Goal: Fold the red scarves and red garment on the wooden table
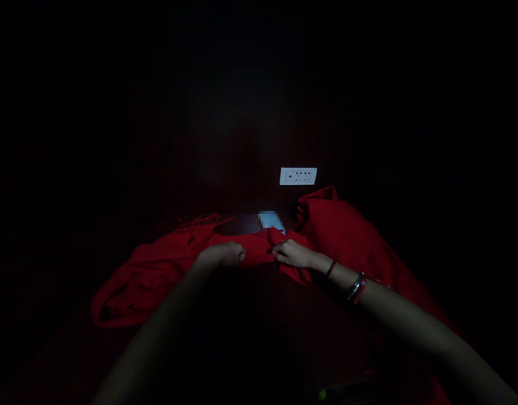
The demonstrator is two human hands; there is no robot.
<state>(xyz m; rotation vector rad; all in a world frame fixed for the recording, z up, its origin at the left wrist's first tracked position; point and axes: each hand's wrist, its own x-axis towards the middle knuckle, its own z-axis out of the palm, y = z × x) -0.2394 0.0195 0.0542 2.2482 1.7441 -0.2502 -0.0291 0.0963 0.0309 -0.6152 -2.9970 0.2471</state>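
Note:
A red scarf [254, 247] with a fringe at its far left end stretches between my two hands. My left hand [230, 254] is closed on its near edge, left of the middle. A short way to the right, my right hand [291, 253] pinches the scarf, and a bunched flap of red cloth hangs beside those fingers. To the left the cloth lies in a loose, folded heap. A larger mass of red cloth [347, 230] rises on the right, behind my right forearm; whether it is the same piece I cannot tell.
On the dark wall behind is a white socket plate [298, 176]. A pale, blurred-out flat item [269, 219] lies just beyond the scarf. The surroundings are very dark, and the surface's edges are hard to make out.

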